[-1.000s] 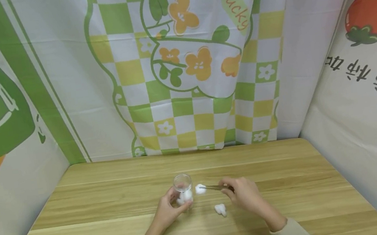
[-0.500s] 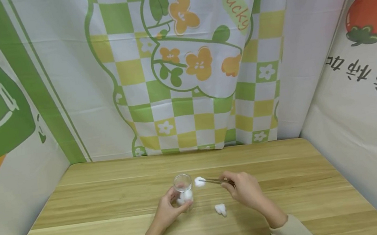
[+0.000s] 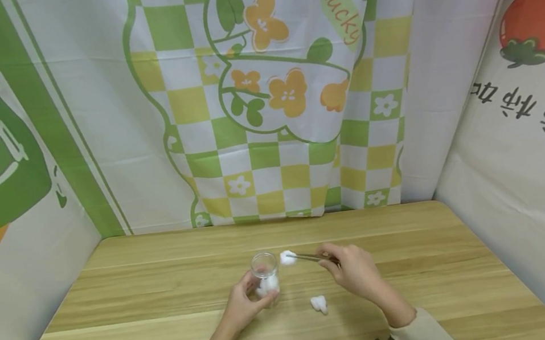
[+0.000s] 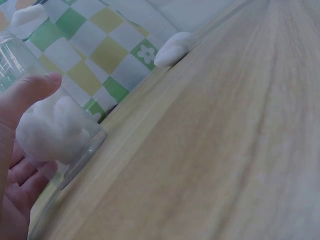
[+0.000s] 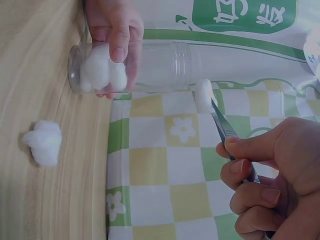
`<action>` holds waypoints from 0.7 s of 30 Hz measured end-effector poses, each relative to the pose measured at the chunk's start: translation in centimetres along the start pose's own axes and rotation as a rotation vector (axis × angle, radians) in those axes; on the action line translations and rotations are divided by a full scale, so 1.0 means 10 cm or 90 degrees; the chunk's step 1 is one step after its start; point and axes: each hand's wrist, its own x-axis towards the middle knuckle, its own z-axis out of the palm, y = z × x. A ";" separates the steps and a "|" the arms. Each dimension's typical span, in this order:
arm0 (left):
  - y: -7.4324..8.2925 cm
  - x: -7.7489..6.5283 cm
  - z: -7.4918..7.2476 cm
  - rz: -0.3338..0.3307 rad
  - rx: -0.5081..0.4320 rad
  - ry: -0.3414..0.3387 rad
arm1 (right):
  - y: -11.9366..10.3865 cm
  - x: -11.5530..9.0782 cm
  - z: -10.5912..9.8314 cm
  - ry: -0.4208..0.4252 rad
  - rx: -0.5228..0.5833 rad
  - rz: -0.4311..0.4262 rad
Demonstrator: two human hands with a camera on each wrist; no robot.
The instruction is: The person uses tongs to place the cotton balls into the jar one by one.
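My left hand grips a clear, open-topped jar around its lower half, and the jar stands upright on the table. White cotton balls fill the lower part of the jar. My right hand pinches metal tweezers between thumb and fingers. At the tweezers' tips hangs one cotton ball, level with the jar's mouth and just to the right of it. Another cotton ball lies on the table between the two hands, nearer to me.
The wooden table has a checkered cloth hanging behind its back edge. Printed cloths also hang along the left and right sides. Both wrists carry dark straps below beige sleeves.
My right hand has raised the tweezers with their cotton ball from beside the jar's body to the height of its rim. The left hand and the jar stay in place.
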 end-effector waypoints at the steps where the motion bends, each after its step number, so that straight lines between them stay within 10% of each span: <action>1: 0.00 0.00 0.00 0.001 0.000 0.001 | 0.00 0.00 0.00 0.001 0.000 0.000; 21: -0.01 0.01 0.00 0.006 -0.014 -0.001 | -0.14 0.08 0.06 0.005 -0.006 -0.006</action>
